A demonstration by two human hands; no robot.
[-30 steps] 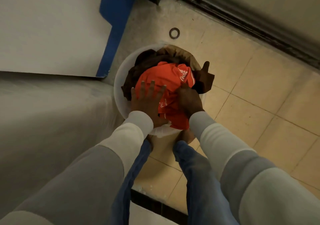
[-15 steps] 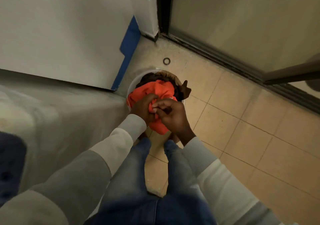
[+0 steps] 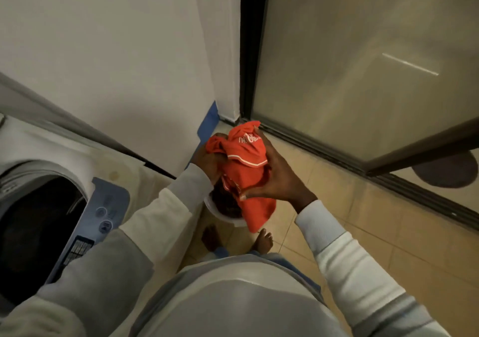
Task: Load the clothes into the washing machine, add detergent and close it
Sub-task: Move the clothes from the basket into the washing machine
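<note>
The red shirt [image 3: 243,170] is being held in a bunch above the white basin [image 3: 225,218], well to the right of the washing machine [image 3: 108,181]. It is being gripped from both sides. The left hand [image 3: 207,161] is being curled into the cloth, its fingers mostly buried in the folds. The right hand [image 3: 278,181] is being wrapped round the right side, with the thumb pinching the lower edge and the fingers spread up over the top. A loose tail is hanging below the right hand, over the near rim of the basin.

That tail is the likely trouble. On the way left it could be dragged through the dark clothes [image 3: 228,203] in the basin, or caught on the rim of the drum opening [image 3: 39,233] and left hanging outside. Because only a loose bundle is being held, a fold could also slip free and be dropped on the tiles by the bare feet.

Room is being squeezed on the leftward path, with the wall corner on the far side and the person's own body on the near side. The control panel [image 3: 103,215] is lying between shirt and opening, so its buttons could be brushed unless the bundle is carried high. To the right the glass door [image 3: 363,77] and its track are standing near, though open floor is being left there. What is lying inside the dark drum cannot be told.
</note>
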